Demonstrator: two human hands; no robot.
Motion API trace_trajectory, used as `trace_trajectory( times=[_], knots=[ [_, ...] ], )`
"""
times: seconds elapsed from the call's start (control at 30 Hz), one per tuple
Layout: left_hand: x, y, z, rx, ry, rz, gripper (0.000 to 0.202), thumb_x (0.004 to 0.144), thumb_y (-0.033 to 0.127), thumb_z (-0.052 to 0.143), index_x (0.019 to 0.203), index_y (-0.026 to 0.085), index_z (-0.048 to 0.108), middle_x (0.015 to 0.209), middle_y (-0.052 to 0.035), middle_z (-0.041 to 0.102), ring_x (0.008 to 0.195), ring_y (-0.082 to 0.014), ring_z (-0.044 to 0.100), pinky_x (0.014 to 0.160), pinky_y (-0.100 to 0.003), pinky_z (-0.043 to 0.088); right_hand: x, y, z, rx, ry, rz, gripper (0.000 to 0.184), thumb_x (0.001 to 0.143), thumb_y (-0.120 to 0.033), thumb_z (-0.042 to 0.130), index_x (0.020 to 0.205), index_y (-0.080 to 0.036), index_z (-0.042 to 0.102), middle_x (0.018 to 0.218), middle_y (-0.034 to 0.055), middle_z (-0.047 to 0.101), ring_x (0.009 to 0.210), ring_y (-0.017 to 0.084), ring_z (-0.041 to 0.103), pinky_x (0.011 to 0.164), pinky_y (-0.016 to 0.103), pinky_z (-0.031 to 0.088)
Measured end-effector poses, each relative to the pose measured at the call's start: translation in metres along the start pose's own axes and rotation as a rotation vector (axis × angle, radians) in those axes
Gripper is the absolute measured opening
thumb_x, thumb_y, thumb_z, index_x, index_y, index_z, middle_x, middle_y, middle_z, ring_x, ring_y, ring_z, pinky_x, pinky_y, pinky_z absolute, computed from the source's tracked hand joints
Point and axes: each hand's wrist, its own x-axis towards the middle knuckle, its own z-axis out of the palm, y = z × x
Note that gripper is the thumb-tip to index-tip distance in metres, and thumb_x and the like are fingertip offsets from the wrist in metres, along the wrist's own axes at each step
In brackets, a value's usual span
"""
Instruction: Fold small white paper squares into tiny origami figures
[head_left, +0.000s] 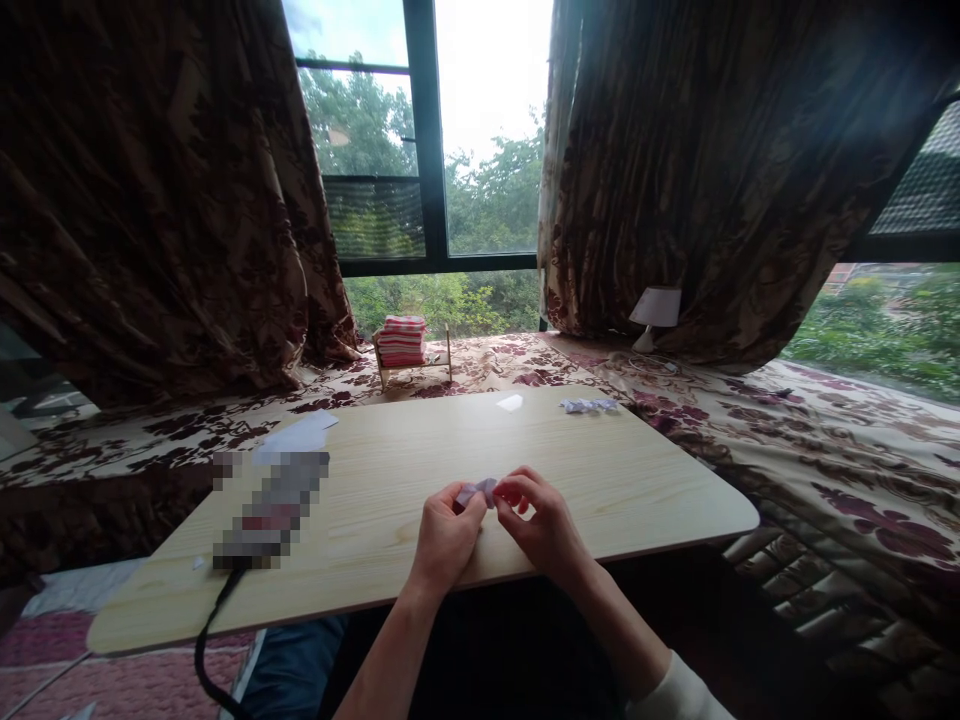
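Your left hand point(448, 540) pinches a small folded paper point(477, 491) over the near middle of the worktop point(637, 480); your right hand point(547, 525) has its fingers closed on the paper's right end. Folded pieces point(590, 406) lie far right.

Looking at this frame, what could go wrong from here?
The small folded white paper piece pinched between the left hand and right hand could crease or tear. The loose, flat white paper sheets at the far-left edge of the pale wood-grain table might slide off. The thick black cable hanging over the near edge could get snagged.
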Motion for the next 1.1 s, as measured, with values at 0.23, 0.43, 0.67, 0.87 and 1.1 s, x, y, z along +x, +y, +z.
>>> trace_trajectory(
  times=[0.23,0.43,0.67,0.87,1.1],
  knots=[
    [0.0022,-0.0022,0.0018,-0.071,-0.020,-0.047,0.023,0.069,0.034,0.063,0.057,0.016,0.055,0.051,0.0044,0.050,0.049,-0.0092,0.046,0.049,-0.019,0.038,0.0008,0.0043,-0.0047,-0.105,-0.024,-0.138,0.016,0.079,-0.011,0.050,0.077,-0.023,0.061,0.076,0.0029,0.059,0.074,0.017,0.055,0.064,0.029,0.048],
    [0.0022,-0.0023,0.0006,-0.116,-0.073,-0.067,0.024,0.068,0.037,0.067,0.062,0.014,0.061,0.054,0.0030,0.053,0.051,-0.0087,0.048,0.050,-0.018,0.039,-0.0019,0.0031,-0.0064,-0.169,-0.014,-0.201,0.018,0.082,-0.011,0.048,0.081,-0.023,0.061,0.079,0.0046,0.059,0.077,0.019,0.054,0.070,0.032,0.047],
    [0.0021,-0.0045,-0.0006,-0.072,-0.088,-0.035,0.019,0.070,0.031,0.065,0.073,0.013,0.068,0.055,0.0034,0.052,0.050,-0.0080,0.044,0.049,-0.018,0.036,-0.0019,0.0051,-0.0040,-0.197,0.007,-0.187,0.015,0.083,-0.013,0.048,0.081,-0.023,0.060,0.078,0.0039,0.059,0.075,0.018,0.055,0.067,0.031,0.048],
    [0.0034,-0.0063,-0.0003,-0.037,-0.109,-0.029,0.014,0.073,0.027,0.058,0.073,0.014,0.065,0.055,0.0039,0.051,0.050,-0.0083,0.043,0.049,-0.019,0.035,-0.0021,0.0052,-0.0043,-0.208,0.013,-0.183,0.014,0.081,-0.012,0.050,0.079,-0.022,0.060,0.077,0.0034,0.059,0.075,0.018,0.055,0.066,0.030,0.047],
    [0.0026,-0.0071,-0.0013,-0.013,-0.141,-0.029,0.012,0.072,0.023,0.055,0.063,0.016,0.057,0.054,0.0048,0.048,0.049,-0.0076,0.038,0.048,-0.019,0.030,-0.0026,0.0054,-0.0053,-0.203,0.043,-0.214,0.014,0.081,-0.010,0.050,0.079,-0.021,0.059,0.077,0.0030,0.059,0.074,0.017,0.054,0.067,0.029,0.047]
  ],
)
